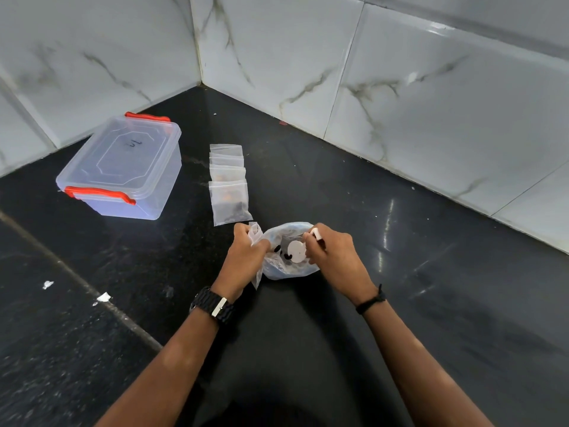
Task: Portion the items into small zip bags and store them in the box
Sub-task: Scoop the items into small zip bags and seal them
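— Hands first: where do they sit against the big plastic bag (288,266)?

— Either side of its mouth. The left hand (246,257) is at the bag's left edge, its grip pinched on a small empty zip bag (256,237), which stands roughly upright with its long axis running top to bottom. The right hand (331,257) is at the bag's right rim, fingers clamped on a white round piece (297,251) held over the opening, with another small white bit (316,234) poking up between the fingertips.

— So which way does the piece have to travel?

— Leftward, I'd judge, across the big bag's mouth to the small bag. The two hands are near each other, and the right one already has the item, so it is the one to carry it.

— Counts?

— One big bag, with a few dark bits (288,257) inside; I can't count them. One small bag in hand. Beyond the big bag, on the black worktop (338,186), a row of zip bags (229,183) overlapping like tiles; I make out about four, the nearest holding dark and orange contents. One clear box (123,167), beyond and left of the big bag, lid on, red clasps down. It will need opening before anything goes in.
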